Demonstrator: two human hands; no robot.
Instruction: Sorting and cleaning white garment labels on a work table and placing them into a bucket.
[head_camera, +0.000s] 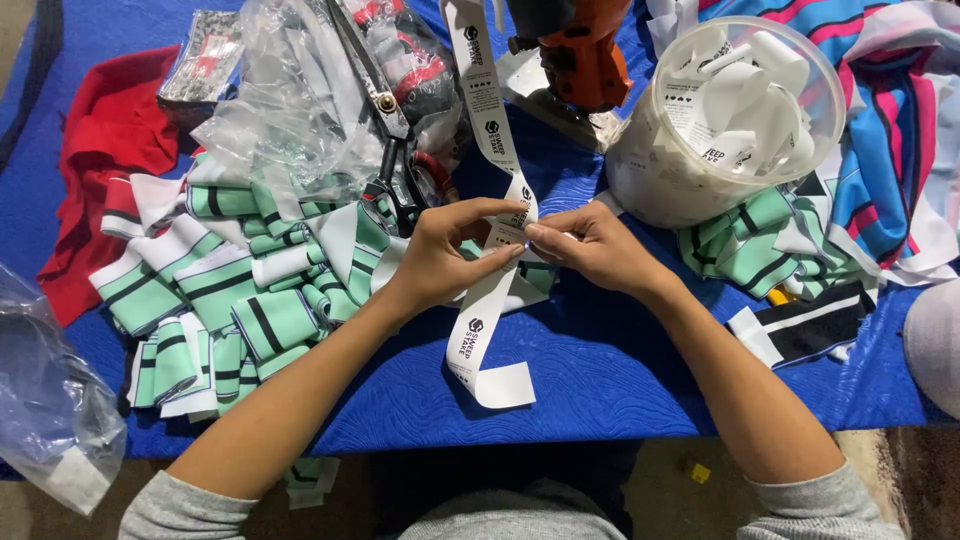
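A long white printed label ribbon (484, 325) runs from the top of the view down over the blue table to a curled end near the front edge. My left hand (440, 255) and my right hand (590, 245) both pinch this ribbon at the middle, fingertips almost touching. Left of my hands lies a pile of folded green, white and black striped fabric pieces (230, 300). Black-handled scissors (395, 150) rest just behind my left hand.
A clear plastic tub of cut white labels (720, 120) stands back right, beside more striped pieces (760, 245) and pink-blue fabric (890, 110). An orange machine (580, 55) sits at the back. Clear plastic bags (290, 100) and red cloth (105, 150) lie to the left.
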